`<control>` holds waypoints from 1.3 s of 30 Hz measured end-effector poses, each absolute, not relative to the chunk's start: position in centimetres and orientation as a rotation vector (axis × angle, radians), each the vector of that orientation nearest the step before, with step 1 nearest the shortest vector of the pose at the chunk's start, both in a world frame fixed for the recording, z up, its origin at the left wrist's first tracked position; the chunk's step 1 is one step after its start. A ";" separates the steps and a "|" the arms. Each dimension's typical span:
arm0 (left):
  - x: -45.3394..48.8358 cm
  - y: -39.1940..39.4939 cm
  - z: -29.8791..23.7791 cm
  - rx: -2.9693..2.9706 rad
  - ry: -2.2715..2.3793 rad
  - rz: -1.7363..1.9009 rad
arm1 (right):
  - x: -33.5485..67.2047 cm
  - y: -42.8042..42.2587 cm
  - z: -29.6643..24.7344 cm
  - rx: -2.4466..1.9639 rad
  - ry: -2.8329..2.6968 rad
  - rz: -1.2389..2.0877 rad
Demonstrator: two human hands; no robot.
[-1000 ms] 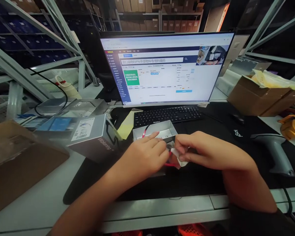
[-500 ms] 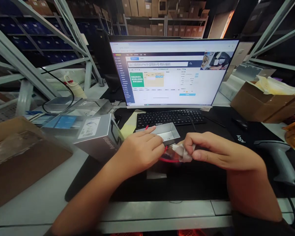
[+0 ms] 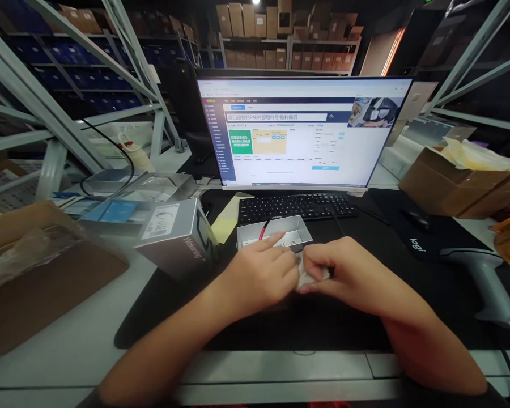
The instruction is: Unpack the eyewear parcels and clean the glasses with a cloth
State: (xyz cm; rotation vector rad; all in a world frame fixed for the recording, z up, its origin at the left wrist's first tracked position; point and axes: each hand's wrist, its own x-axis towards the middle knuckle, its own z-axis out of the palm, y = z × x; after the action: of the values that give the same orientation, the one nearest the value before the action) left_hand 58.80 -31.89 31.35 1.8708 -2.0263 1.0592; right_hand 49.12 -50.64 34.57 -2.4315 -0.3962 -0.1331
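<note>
My left hand (image 3: 261, 272) and my right hand (image 3: 344, 272) meet over the black desk mat, fingers pinched together on a small crumpled white packet (image 3: 306, 276). Most of the packet is hidden between the fingers. A thin red wire (image 3: 263, 229) rises from behind my left hand into the open grey box (image 3: 276, 231) just beyond the hands. That box sits in front of the black keyboard (image 3: 295, 205).
A monitor (image 3: 300, 133) stands behind the keyboard. Silver boxes (image 3: 174, 238) and a brown carton (image 3: 34, 272) lie at the left. A handheld scanner (image 3: 488, 277), a mouse (image 3: 416, 220) and an open cardboard box (image 3: 450, 181) are at the right. Metal shelving surrounds the desk.
My hands have closed in on each other, covering the white packet and the red wire loop that showed between them. The view has tilted slightly upward.
</note>
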 end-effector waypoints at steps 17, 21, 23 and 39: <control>58.9 -29.4 34.4 1.780 -1.927 0.767 | 50.4 -56.4 35.4 -1.984 -0.943 -0.013; 59.2 -29.2 34.3 1.735 -1.854 0.640 | 50.3 -58.0 35.4 -1.859 -0.837 -0.052; 59.3 -29.3 34.3 1.684 -1.802 0.609 | 50.1 -58.8 35.4 -1.800 -0.627 -0.079; 59.0 -29.6 35.6 1.629 -1.740 0.628 | 49.6 -57.3 35.7 -1.592 -0.354 -0.109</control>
State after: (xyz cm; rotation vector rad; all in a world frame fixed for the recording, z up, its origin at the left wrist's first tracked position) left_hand 59.00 -29.64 35.59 1.6289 -1.7398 0.6277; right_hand 49.63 -57.33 35.74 -1.5925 -0.3542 -0.1091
